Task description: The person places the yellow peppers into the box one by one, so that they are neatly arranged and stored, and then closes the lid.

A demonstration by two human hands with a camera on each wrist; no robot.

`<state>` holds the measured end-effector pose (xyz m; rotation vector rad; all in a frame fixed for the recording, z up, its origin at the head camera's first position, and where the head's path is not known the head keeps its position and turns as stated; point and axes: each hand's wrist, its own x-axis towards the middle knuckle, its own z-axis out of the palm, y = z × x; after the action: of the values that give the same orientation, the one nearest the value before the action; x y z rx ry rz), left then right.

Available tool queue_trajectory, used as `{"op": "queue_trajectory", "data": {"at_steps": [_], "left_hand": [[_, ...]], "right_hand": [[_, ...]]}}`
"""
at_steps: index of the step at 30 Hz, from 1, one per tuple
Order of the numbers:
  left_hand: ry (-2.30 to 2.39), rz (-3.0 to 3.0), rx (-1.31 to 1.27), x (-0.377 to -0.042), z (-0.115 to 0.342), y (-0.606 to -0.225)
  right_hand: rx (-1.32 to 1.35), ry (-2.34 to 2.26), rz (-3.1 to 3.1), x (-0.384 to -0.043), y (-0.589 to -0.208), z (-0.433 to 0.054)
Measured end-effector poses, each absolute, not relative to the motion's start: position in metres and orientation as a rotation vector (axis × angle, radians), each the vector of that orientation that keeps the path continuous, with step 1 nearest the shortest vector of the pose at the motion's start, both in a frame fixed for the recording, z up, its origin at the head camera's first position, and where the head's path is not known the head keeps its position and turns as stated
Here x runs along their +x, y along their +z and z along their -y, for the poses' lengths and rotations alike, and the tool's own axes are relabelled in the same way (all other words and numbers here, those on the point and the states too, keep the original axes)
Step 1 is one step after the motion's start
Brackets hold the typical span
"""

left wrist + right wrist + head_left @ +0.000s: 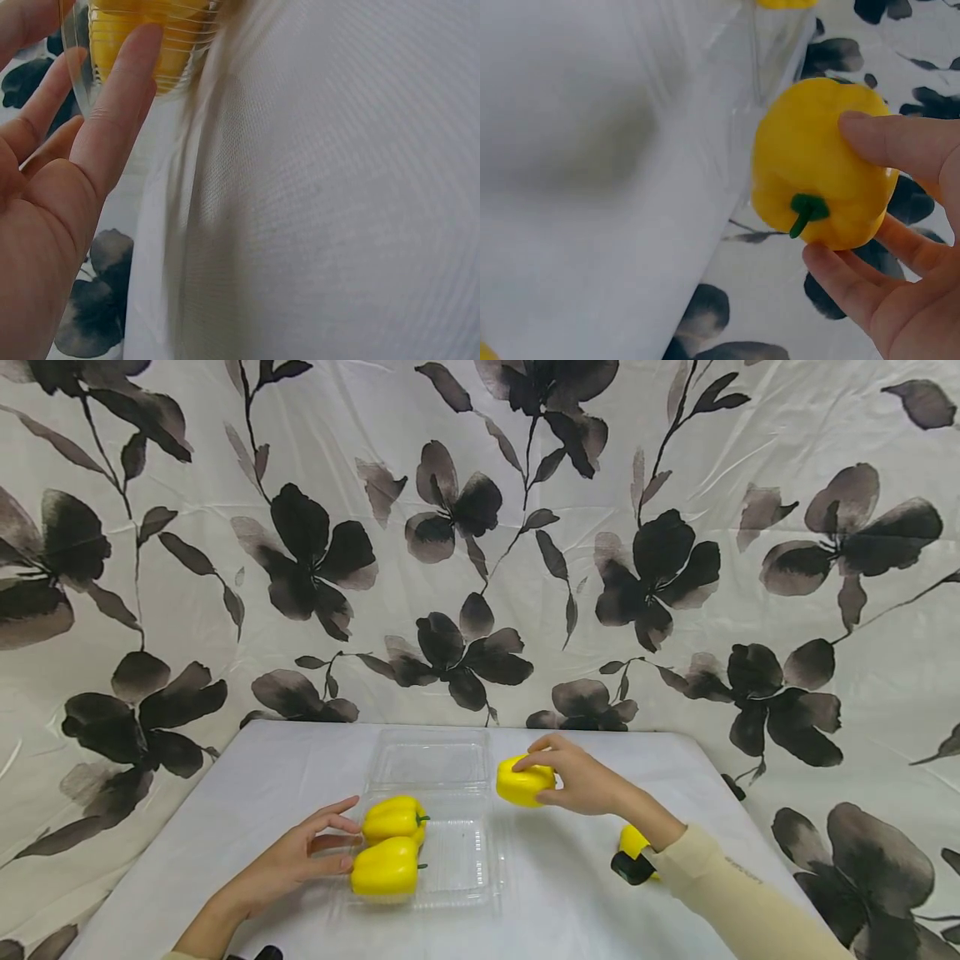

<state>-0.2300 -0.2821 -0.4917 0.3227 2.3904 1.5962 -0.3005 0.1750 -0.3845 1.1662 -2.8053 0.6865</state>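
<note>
My right hand (573, 781) grips a yellow bell pepper (521, 783) and holds it above the table, to the right of a clear plastic clamshell box. In the right wrist view, the thumb and fingers hold opposite sides of this pepper (821, 161), and its green stem shows. Two yellow bell peppers lie at the left of the box's near half (461, 860): one farther back (390, 822), the other nearer (384, 868). At the box's left side is my left hand (303, 860), its fingers extended against the clear wall in the left wrist view.
The box's lid half (429, 766) lies unfolded toward the back of the white table (570, 877). Another yellow pepper (633, 841) sits at the right, partly hidden by the right forearm and a black wrist device (632, 868). A floral cloth (450, 527) hangs behind.
</note>
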Motion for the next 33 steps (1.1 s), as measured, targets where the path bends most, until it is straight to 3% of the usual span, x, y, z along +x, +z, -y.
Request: {"op": "queue_trajectory", "data": {"at_steps": [33], "left_hand": [[1.596,-2.38,0.341,-0.23,0.283,-0.492]], "right_hand": [[1.323,0.721,2.874,-0.292,-0.396,-0.104]]}}
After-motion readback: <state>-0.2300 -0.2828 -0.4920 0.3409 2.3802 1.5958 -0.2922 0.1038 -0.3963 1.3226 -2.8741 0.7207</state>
